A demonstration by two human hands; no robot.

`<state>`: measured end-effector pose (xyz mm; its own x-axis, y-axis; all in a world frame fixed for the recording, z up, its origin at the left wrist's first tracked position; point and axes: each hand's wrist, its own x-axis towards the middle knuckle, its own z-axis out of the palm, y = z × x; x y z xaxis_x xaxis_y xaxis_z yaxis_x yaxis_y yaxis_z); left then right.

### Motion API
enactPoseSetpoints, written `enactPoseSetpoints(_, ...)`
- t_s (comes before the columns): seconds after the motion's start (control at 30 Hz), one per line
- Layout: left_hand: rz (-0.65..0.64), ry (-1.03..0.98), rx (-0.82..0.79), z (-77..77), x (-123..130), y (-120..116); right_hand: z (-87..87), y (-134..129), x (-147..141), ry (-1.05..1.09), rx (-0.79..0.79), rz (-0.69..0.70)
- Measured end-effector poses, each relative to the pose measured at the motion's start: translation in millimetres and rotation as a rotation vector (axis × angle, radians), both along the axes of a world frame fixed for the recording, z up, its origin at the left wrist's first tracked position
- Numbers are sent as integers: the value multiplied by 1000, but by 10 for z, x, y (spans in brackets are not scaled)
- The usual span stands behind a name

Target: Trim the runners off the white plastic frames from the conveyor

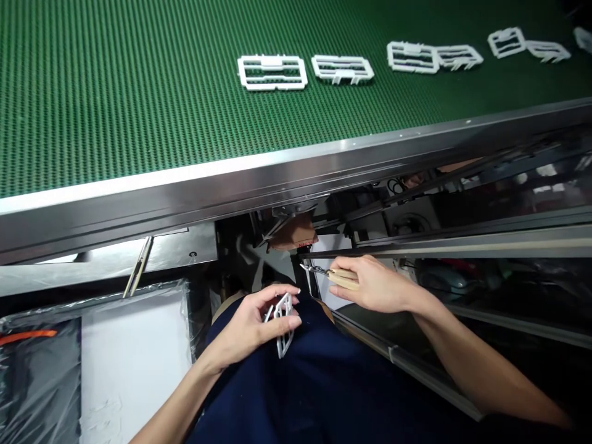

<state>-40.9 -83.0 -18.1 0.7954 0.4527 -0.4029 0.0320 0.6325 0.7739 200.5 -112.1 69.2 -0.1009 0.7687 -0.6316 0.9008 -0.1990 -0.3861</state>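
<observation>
Above my lap, my left hand [259, 320] grips a white plastic frame [285, 342] between thumb and fingers. A second white piece seems to sit behind it, partly hidden by the fingers. To the right, my right hand [370, 283] is wrapped round the cream handles of a pair of nippers [345, 279]. Their metal jaws point left, apart from the frame. Further off on the green belt lie more white frames, among them a flat one [272, 86] and a tilted one [342, 59].
A green ribbed conveyor belt [139, 92] spans the top, bordered by a metal rail [259, 179]. More white frames [413, 69] lie toward its right end. At lower left is a plastic-wrapped box [134, 364] with an orange strip [28, 337]. A cardboard box [293, 233] sits beneath the rail.
</observation>
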Motion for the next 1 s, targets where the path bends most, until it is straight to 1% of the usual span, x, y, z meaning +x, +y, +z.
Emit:
enactPoseSetpoints(0.07,71,-8,-114,-36,36,-13,-40,-62,-40,-13,74,3)
enactPoseSetpoints(0.13,147,-51,-220,-62,51,-5,-55,-97,-92,-32,154,42)
enactPoseSetpoints(0.23,202,-104,-304,-78,48,14,-61,-105,-159,-44,257,117)
enactPoseSetpoints(0.3,210,-102,-319,-72,44,17,-65,-86,-182,-54,303,183)
enactPoseSetpoints(0.4,217,-86,-319,-52,47,5,-73,-46,-188,-82,328,268)
enactPoseSetpoints(0.53,202,-71,-300,-38,50,-21,-74,-11,-171,-102,349,327)
enactPoseSetpoints(0.7,146,-53,-243,-31,28,-49,-62,0,-165,-116,353,365)
enactPoseSetpoints(0.87,158,-32,-255,-27,16,-70,-48,18,-161,-101,332,374)
enactPoseSetpoints(1.0,151,-31,-281,-38,15,-77,-44,29,-147,-70,307,348)
